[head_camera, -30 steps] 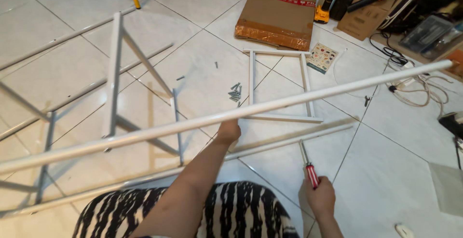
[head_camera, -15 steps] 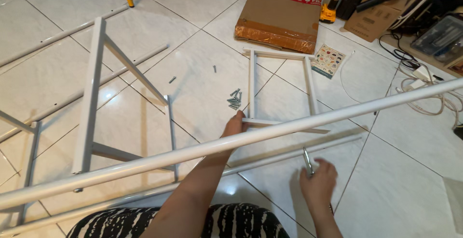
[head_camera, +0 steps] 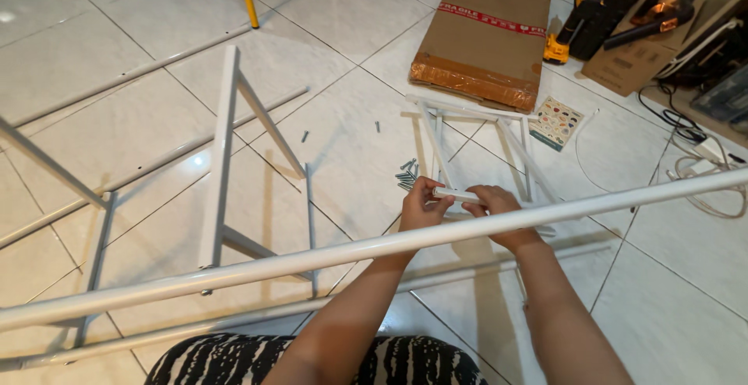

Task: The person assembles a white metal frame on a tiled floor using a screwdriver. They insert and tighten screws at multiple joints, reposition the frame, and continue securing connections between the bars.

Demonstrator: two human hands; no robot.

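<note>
screws (head_camera: 407,174) left of small frame (head_camera: 483,151) | box (head_camera: 487,30) behind (touching)

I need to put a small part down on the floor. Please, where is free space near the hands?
Bare tile lies right of the right hand, between the small white frame and the cables. More lies between the screw pile and the large frame's upright. It is crowded under both hands, left hand included, where the long white tube crosses.

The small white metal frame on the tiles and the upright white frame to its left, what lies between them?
In the head view, a small pile of grey screws lies on the white tiled floor between the small white metal frame and the upright white frame.
</note>
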